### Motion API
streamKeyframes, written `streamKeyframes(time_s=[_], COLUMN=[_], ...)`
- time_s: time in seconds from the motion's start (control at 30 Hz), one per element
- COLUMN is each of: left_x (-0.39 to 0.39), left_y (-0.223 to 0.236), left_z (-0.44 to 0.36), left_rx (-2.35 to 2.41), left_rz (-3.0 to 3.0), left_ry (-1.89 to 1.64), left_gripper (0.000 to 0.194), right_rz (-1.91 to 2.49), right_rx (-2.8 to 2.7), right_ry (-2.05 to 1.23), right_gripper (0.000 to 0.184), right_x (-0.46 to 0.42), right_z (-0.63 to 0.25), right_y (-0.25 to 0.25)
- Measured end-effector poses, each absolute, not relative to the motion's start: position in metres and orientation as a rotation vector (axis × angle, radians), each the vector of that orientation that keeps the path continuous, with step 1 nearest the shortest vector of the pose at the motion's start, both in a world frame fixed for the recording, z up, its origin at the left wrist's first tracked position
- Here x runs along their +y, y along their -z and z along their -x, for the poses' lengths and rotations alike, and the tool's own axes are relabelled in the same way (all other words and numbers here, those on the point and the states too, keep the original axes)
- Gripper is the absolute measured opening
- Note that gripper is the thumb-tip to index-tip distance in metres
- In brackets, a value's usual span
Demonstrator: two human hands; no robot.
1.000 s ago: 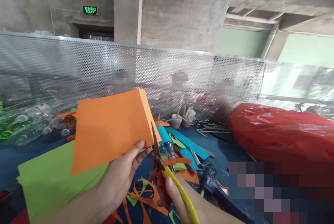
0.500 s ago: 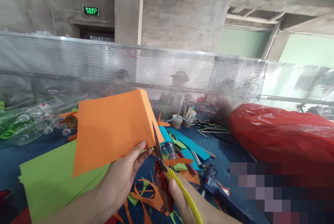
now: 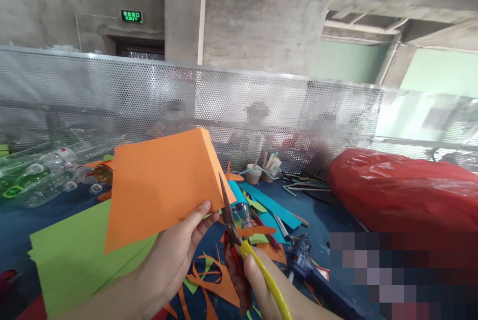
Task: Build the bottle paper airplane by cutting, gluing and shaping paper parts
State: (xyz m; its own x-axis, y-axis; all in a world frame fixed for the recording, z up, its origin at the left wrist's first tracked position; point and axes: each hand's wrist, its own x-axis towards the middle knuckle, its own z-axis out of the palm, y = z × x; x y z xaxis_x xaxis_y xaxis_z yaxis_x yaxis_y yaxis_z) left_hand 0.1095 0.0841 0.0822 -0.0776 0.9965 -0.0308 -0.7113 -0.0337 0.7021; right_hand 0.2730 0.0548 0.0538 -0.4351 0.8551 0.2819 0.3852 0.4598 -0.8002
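My left hand (image 3: 182,240) pinches the lower right edge of an orange sheet of paper (image 3: 160,185), thumb on the near face and fingers behind. A crease runs down the sheet near its right side, leaving a narrow strip bent back. In my right hand (image 3: 257,280) is a pair of scissors (image 3: 232,228) with red and yellow handles. Their blades point up and lie at the creased strip, just right of my left thumb. Green paper sheets (image 3: 74,255) lie under the orange one. Orange paper scraps (image 3: 216,280) are scattered below my hands.
Plastic bottles (image 3: 45,173) lie at the left. A blue glue gun (image 3: 304,255), blue paper strips (image 3: 276,205) and a cut bottle piece (image 3: 242,214) are at the right. Beyond stand cups of markers (image 3: 272,168), a red plastic bag (image 3: 403,190) and a perforated metal screen (image 3: 231,91), with people behind it.
The scissor blades look closer together at the orange paper's strip. Both hands have barely shifted, and the left one keeps its hold on the paper.
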Motion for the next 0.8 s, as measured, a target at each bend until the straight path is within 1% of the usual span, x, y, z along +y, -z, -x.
streamKeyframes(time_s=[0.2,0.3,0.43,0.67,0.8], left_x=[0.083,0.083,0.082,0.08,0.08], left_y=[-0.082,-0.083,-0.084,-0.084,-0.083], left_z=[-0.11,-0.111,-0.112,-0.11,-0.11], left_rx=[0.657,0.662,0.664,0.685,0.688], left_rz=[-0.578,-0.586,-0.593,-0.582,-0.583], left_ry=[-1.559,-1.554,-1.553,-1.553,-1.551], left_gripper=[0.032,0.028,0.026,0.024,0.024], right_rz=[1.088,1.1,1.075,1.048,1.045], right_rx=[-1.944,-1.925,-1.932,-1.95,-1.923], right_ry=[-0.884,-0.933,-0.994,-0.919,-0.939], right_gripper=[0.061,0.06,0.063,0.062,0.065], right_x=[0.052,0.051,0.052,0.054,0.056], right_z=[-0.274,-0.275,-0.275,-0.273,-0.271], right_y=[-0.042,-0.038,-0.037,-0.043,-0.035])
